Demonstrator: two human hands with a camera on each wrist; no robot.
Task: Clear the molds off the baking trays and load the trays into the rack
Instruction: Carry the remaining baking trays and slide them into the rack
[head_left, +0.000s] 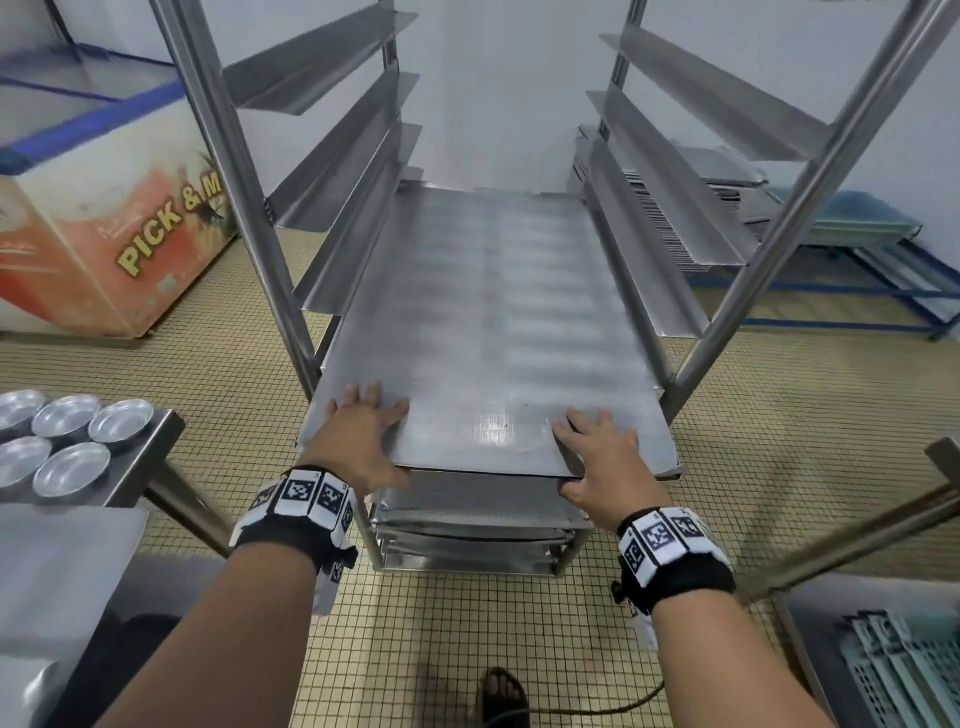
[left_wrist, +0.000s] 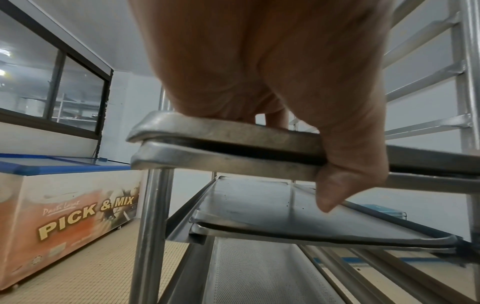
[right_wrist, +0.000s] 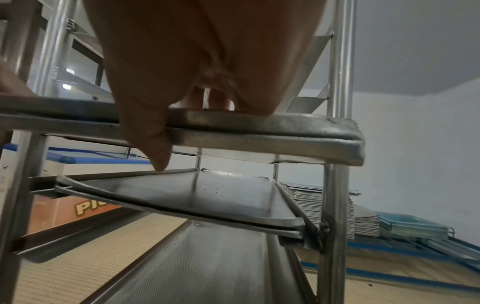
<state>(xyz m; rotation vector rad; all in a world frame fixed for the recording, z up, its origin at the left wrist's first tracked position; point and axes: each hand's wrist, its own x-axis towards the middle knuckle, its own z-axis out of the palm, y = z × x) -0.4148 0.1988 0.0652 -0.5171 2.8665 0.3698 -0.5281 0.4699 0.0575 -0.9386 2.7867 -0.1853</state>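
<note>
Two stacked baking trays (head_left: 488, 322) lie on a rack (head_left: 234, 171) runner level, their near end sticking out toward me. My left hand (head_left: 358, 436) grips the near left corner, fingers flat on top and thumb (left_wrist: 345, 164) hooked over the front edge (left_wrist: 233, 131). At the near right corner my right hand (head_left: 597, 452) holds them the same way, thumb (right_wrist: 148, 133) down across the edge (right_wrist: 272, 123). Several round metal molds (head_left: 67, 441) sit on a steel table (head_left: 150, 457) at my left. More trays (left_wrist: 259, 205) fill the lower levels, one of them perforated (head_left: 467, 512).
An orange chest freezer (head_left: 104, 234) stands left of the rack. Behind it on the right, a pile of trays (head_left: 727, 192) rests on a blue frame (head_left: 883, 291). A pale crate (head_left: 893, 670) sits at the lower right. My sandalled foot (head_left: 504, 696) is on the tiled floor.
</note>
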